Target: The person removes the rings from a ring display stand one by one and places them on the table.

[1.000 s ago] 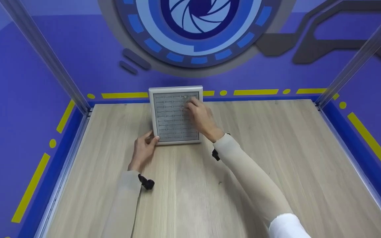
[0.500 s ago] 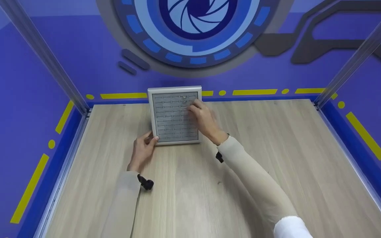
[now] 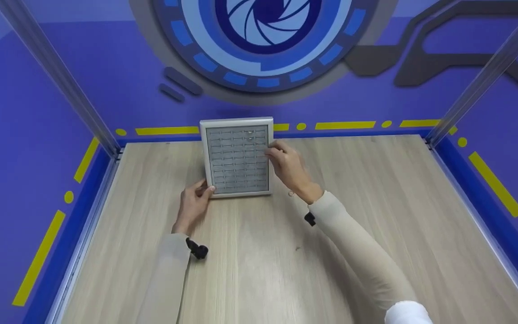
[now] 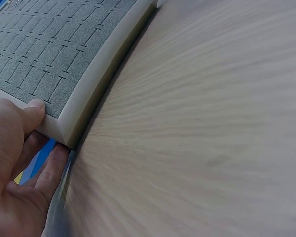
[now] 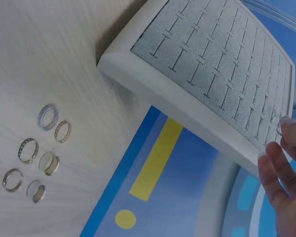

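A square ring tray [image 3: 236, 121] with a white frame and grey slotted foam lies at the far edge of the wooden table. My left hand [image 3: 198, 198] pinches its near left corner, thumb on the frame [image 4: 103, 74] and fingers [image 4: 49, 170] under the edge. My right hand [image 3: 283, 159] hovers at the tray's right edge with loosely bent fingers and holds nothing that I can see. In the right wrist view the fingertips [image 5: 274, 168] are just off the frame [image 5: 187, 111]. Two small rings [image 3: 250, 133] sit in the foam's far slots. Several loose rings [image 5: 39, 153] lie on the table beside the tray.
The wooden table [image 3: 376, 216] is bounded by a blue border with yellow marks [image 3: 346, 125] and metal posts [image 3: 475, 96] at the far corners. One loose ring [image 3: 291, 194] shows on the wood under my right wrist.
My right hand has drawn back from the far middle of the foam to the tray's right edge. The left hand and the tray have stayed put.
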The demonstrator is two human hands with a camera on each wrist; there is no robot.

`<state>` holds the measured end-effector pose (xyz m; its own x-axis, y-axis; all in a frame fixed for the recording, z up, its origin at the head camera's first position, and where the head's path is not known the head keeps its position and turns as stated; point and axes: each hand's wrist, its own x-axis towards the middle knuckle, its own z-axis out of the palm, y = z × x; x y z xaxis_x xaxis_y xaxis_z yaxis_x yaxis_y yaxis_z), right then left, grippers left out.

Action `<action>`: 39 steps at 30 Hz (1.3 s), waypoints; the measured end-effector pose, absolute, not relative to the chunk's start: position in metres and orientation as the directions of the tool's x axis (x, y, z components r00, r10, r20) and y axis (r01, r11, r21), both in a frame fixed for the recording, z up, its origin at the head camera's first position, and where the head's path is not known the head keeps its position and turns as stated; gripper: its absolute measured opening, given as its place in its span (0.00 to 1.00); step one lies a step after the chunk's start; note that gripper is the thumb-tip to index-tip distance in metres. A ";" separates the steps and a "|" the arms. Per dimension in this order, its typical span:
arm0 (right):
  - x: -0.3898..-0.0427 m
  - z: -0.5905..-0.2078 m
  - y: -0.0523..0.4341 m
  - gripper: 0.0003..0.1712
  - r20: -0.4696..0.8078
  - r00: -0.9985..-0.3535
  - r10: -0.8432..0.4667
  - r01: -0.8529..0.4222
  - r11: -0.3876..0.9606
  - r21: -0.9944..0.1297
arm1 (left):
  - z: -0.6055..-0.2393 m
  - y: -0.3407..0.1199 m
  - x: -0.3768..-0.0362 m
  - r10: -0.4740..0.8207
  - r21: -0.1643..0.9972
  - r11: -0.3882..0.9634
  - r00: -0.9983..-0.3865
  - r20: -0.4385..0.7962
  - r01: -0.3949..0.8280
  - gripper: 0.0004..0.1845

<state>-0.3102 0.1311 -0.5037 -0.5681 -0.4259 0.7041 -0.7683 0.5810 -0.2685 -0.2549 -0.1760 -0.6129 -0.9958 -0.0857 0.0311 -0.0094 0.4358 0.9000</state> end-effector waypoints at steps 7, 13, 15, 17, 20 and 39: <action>-0.303 -0.511 0.145 0.07 0.704 -0.553 -0.445 -0.779 0.576 -0.248 | -0.614 -0.176 -0.256 -0.088 0.898 0.440 -0.995 0.049 0.006 0.27; -0.296 -0.519 0.160 0.08 0.689 -0.560 -0.460 -0.775 0.584 -0.240 | -0.613 -0.177 -0.257 -0.095 0.893 0.451 -0.993 0.065 0.015 0.28; -0.294 -0.523 0.165 0.07 0.685 -0.567 -0.458 -0.770 0.590 -0.244 | -0.612 -0.176 -0.257 -0.099 0.891 0.453 -0.993 0.067 0.015 0.28; -0.292 -0.528 0.171 0.08 0.678 -0.577 -0.455 -0.764 0.593 -0.253 | -0.612 -0.176 -0.257 -0.099 0.891 0.453 -0.993 0.068 0.016 0.28; -0.288 -0.538 0.178 0.06 0.677 -0.578 -0.455 -0.769 0.582 -0.266 | -0.612 -0.176 -0.257 -0.094 0.895 0.446 -0.994 0.056 0.008 0.28; -0.267 -0.573 0.202 0.05 0.522 -0.712 -0.469 -0.680 0.647 -0.346 | -0.610 -0.174 -0.258 -0.098 0.930 0.363 -0.995 -0.029 -0.063 0.29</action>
